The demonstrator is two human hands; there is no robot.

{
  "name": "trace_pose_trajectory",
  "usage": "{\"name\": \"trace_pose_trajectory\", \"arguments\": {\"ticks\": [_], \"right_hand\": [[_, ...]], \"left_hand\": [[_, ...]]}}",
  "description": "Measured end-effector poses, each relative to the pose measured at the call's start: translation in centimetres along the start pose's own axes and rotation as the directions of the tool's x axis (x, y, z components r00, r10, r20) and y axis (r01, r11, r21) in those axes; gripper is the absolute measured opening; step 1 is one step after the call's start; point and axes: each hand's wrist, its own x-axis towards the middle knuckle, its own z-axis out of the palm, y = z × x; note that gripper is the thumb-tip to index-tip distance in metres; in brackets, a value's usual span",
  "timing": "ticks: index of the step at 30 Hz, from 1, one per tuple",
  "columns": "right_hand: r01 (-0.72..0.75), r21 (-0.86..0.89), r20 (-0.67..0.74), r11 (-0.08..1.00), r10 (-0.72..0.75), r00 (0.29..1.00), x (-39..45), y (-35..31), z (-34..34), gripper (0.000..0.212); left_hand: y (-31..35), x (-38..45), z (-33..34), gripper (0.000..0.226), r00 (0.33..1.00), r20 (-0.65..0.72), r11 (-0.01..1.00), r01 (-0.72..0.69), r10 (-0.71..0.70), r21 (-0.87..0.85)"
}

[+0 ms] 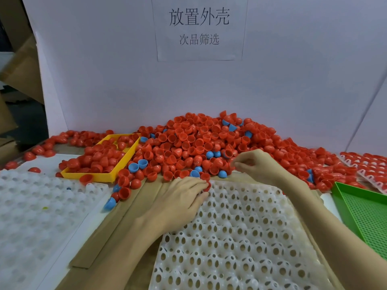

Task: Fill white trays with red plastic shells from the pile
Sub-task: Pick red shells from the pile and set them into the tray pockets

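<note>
The pile of red shells filled the middle of the frame against the white back board, closing the way beyond. A yellow tray blocked the left centre and a green tray the lower right. Open room lay over the white tray at lower centre and the cardboard strip left of it.

Red shells, some blue; white perforated tray
</note>
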Motion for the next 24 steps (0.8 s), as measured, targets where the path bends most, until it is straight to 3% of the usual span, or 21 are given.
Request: {"name": "trace_pose_trajectory", "arguments": {"ticks": [6,12,20,24], "right_hand": [[-0.127,-0.153,-0.210,0.980,0.094,0.973,-3.3,6.3,-0.9,0.037],[-0.188,-0.118,-0.075,0.975,0.180,0.981,-4.6,9.3,0.0,0.050],[-0.180,-0.133,-0.171,0.975,0.157,0.973,-4.5,9.9,-0.1,0.020],[-0.182,-0.109,-0.365,0.977,0.131,0.922,-4.7,9.8,0.0,0.015]], "left_hand": [[0.3,0.0,0.1,0.050,0.995,0.095,1.000,-0.002,0.001,0.014],[0.3,0.1,0.4,0.050,0.993,0.120,1.000,0.013,-0.015,0.016],[0.3,0.1,0.5,0.055,0.994,0.104,0.999,0.020,-0.023,0.028],[0.8,0.1,-0.1,0.059,0.998,0.068,0.999,-0.005,0.002,0.049]]}}
